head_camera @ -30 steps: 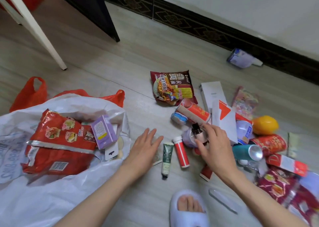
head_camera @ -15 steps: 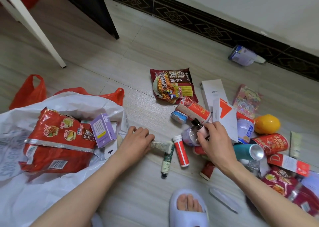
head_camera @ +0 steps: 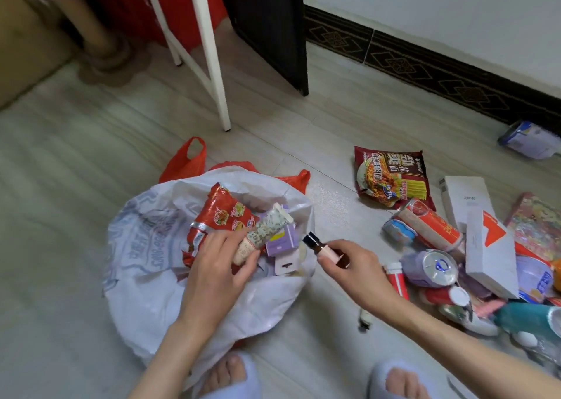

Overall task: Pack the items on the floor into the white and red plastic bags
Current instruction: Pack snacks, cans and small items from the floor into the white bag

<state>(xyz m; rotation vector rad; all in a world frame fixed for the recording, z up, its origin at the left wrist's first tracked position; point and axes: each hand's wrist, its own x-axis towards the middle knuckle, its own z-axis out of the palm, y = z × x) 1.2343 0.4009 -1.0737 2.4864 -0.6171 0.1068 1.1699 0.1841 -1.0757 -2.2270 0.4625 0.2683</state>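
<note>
Both my hands held items at the white bag [head_camera: 145, 247].
My left grip [head_camera: 218, 265] pinched a speckled tube [head_camera: 264, 234] over its mouth; my right grip [head_camera: 349, 265] pinched a small brown bottle [head_camera: 324, 248] just beside it.

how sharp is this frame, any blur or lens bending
Head view: soft overall, with motion smear on the left hand holding the speckled tube over the white bag; the noodle packet print stays readable; the baseboard bows from wide-angle distortion; the light is even and flat, with no hard shadows.
</note>
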